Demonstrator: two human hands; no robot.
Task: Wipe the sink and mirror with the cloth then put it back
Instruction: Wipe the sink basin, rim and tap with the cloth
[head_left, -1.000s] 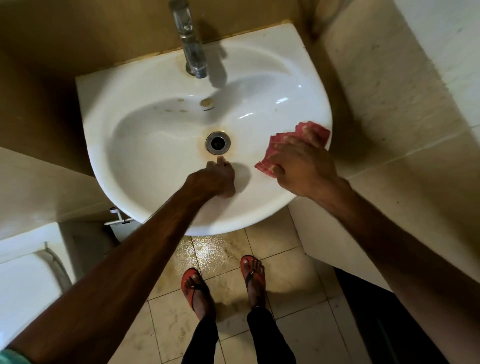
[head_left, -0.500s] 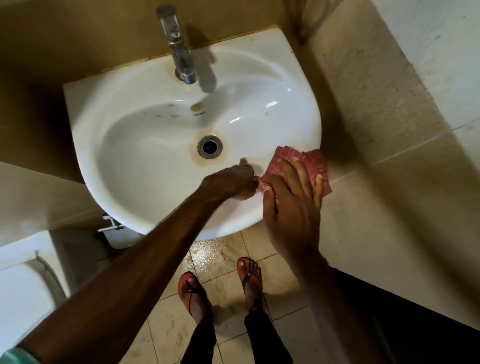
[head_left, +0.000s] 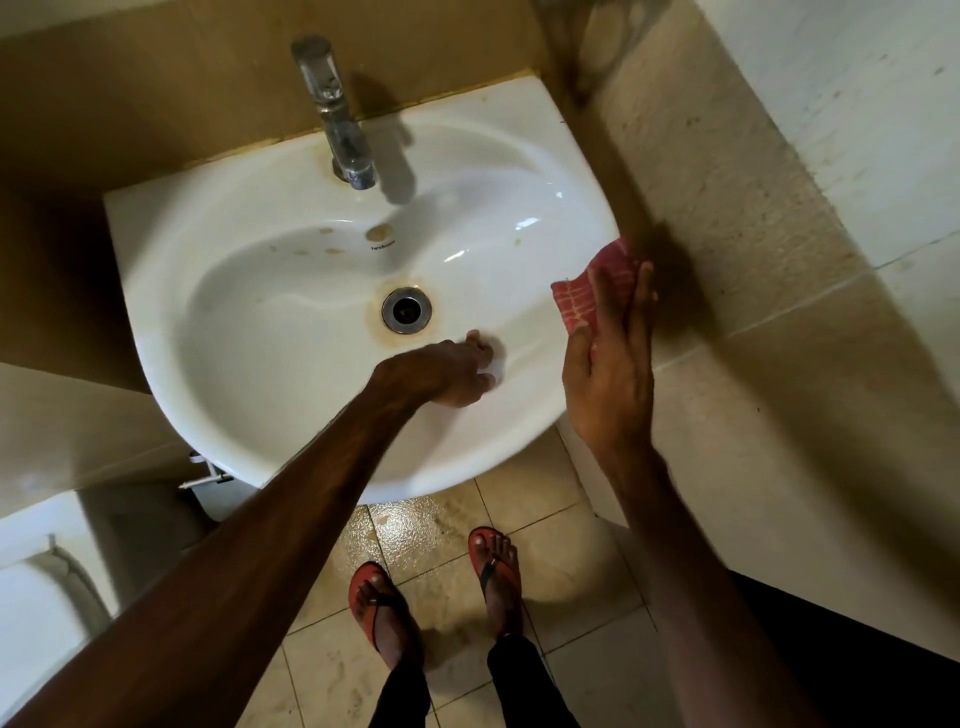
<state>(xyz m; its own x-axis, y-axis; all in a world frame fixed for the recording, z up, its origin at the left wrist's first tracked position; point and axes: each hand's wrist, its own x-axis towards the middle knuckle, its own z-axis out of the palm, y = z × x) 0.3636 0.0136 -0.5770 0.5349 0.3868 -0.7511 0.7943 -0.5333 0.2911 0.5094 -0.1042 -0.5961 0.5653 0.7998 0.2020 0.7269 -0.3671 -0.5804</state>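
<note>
Right hand (head_left: 610, 364), fingers flat, presses red cloth (head_left: 587, 296) on sink (head_left: 260, 338) rim, right of frame centre. Left hand (head_left: 457, 374) rests on front of basin, empty; finger curl unclear. Risk: unpinched cloth slips off rim, drops to tiled floor (head_left: 415, 530).

Right hand (head_left: 608, 374) slid cloth (head_left: 582, 296) farther along sink rim (head_left: 589, 202).
</note>
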